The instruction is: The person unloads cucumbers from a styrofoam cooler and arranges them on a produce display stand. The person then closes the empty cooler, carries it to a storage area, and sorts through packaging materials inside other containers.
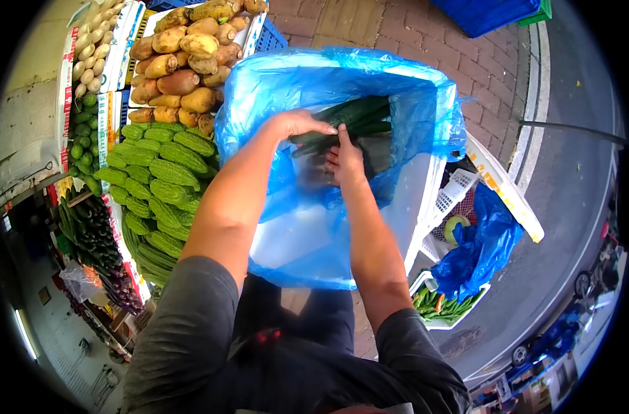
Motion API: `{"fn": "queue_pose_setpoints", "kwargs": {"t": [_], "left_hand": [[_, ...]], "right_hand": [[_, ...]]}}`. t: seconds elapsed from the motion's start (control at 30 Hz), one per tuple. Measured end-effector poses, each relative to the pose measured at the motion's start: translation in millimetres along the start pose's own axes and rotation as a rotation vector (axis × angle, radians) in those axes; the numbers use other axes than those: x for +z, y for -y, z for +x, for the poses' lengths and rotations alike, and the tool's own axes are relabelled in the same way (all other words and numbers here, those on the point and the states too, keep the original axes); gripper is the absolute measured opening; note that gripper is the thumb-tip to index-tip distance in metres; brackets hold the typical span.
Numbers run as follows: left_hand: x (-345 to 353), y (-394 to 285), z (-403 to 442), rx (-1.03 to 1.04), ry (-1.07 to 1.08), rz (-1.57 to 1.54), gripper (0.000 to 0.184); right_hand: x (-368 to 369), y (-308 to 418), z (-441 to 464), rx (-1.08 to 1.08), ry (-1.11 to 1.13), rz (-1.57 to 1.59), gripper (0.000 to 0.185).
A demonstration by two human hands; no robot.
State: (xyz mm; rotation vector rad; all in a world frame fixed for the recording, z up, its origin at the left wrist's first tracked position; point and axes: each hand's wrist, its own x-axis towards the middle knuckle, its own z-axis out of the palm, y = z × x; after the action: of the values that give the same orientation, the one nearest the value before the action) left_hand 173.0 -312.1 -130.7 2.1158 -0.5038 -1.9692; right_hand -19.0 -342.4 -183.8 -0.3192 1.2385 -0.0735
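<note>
A large white box is lined with a thin blue plastic bag (328, 58), its edges folded over the rim. Several long dark green cucumbers (359, 114) lie together in the far part of the box. My left hand (300, 124) reaches in from the left, closed over the near cucumbers with its thumb on top; most of its fingers are hidden. Right beside it, my right hand (347, 160) has its thumb up against the same cucumbers and its fingers curled below them. The two thumbs nearly meet.
Bitter melons (166, 179) are piled close at the left, with brown root vegetables (190, 55) behind them. At the right stand a white basket (456, 193), a dark blue bag (476, 241) and a tray of green peppers (442, 307). Beyond the kerb is a road (569, 179).
</note>
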Motion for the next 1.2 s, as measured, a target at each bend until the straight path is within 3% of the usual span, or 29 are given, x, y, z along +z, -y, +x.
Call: {"fn": "queue_pose_setpoints", "kwargs": {"t": [0.07, 0.17, 0.23, 0.3, 0.37, 0.47, 0.57, 0.63, 0.83, 0.9, 0.97, 1.07, 1.13, 1.17, 1.2], "left_hand": [[14, -9, -21, 0.01, -0.034, -0.028, 0.091], [46, -3, -42, 0.14, -0.095, -0.086, 0.072], [75, -8, -66, 0.087, -0.187, -0.06, 0.07], [99, 8, -64, 0.192, -0.263, -0.051, 0.072], [118, 17, -76, 0.325, -0.412, 0.016, 0.077], [136, 37, -95, 0.332, -0.414, -0.122, 0.076], [145, 42, -169, 0.214, -0.339, -0.098, 0.08], [176, 63, -213, 0.265, -0.496, -0.2, 0.076], [208, 128, -402, 0.224, -0.305, -0.286, 0.078], [220, 170, -449, 0.396, -0.407, -0.385, 0.082], [213, 205, -502, 0.494, -0.286, -0.446, 0.072], [204, 264, -574, 0.597, -0.418, -0.522, 0.074], [185, 312, -626, 0.633, -0.517, -0.563, 0.072], [171, 336, -659, 0.622, -0.576, -0.573, 0.071], [160, 362, -688, 0.611, -0.632, -0.583, 0.07]], "right_hand": [[-1, -1, -17, -0.057, -0.043, -0.047, 0.081], [3, -3, -54, -0.046, 0.006, 0.258, 0.079], [-10, -20, -40, -0.065, 0.187, 0.346, 0.082], [-14, -26, -53, -0.054, 0.284, 0.624, 0.083], [-12, -29, -61, -0.196, 0.346, 0.618, 0.084], [-16, -44, -91, -0.172, 0.336, 0.527, 0.082], [-24, -69, -134, -0.199, 0.394, 0.459, 0.075], [-20, -90, -190, -0.314, 0.539, 0.338, 0.074], [-13, -172, -366, -0.292, 0.39, 0.236, 0.07], [-24, -223, -397, -0.896, 0.349, -0.302, 0.067], [-13, -246, -431, -0.914, 0.366, -0.378, 0.068], [43, -276, -478, -1.256, 0.395, -0.857, 0.063], [93, -303, -501, -1.406, 0.474, -0.946, 0.061], [124, -320, -511, -1.587, 0.488, -1.003, 0.063], [175, -344, -543, -1.049, 0.6, -0.715, 0.057]]}}
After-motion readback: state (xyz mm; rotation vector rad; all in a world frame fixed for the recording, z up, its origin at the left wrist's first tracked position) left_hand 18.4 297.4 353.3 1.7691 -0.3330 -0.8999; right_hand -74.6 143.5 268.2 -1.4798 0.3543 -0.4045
